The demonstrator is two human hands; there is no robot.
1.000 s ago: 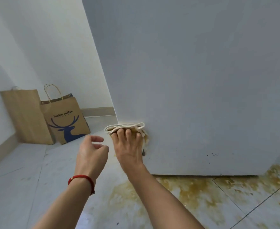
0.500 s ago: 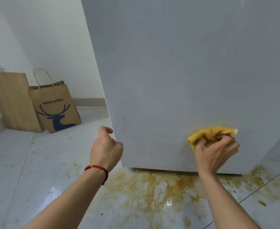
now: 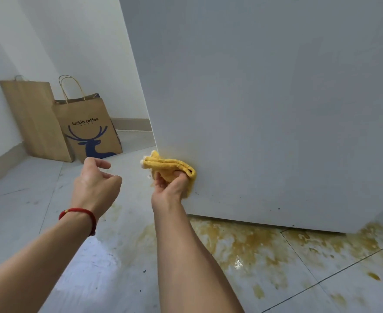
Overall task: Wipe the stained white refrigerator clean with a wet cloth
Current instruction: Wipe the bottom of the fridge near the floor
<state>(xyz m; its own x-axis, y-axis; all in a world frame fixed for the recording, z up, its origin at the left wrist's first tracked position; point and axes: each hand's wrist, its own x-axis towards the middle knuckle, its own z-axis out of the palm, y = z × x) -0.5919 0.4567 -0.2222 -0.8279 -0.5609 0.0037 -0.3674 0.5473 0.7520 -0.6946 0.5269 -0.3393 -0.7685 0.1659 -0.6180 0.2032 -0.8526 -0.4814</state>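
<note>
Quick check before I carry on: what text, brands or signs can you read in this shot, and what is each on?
"luckin coffee": front of the paper bag, above a blue deer logo.
A smaller line beneath it: too small to read.
The plain bag, fridge and cloth: no text visible.

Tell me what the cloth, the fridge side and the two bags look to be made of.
Cloth: soft looped terry, yellow-stained, folds limply in the right hand. Refrigerator: smooth matte white panel, likely painted metal; cannot confirm. Paper bags: brown kraft paper, creased, with twisted-paper handles.
</note>
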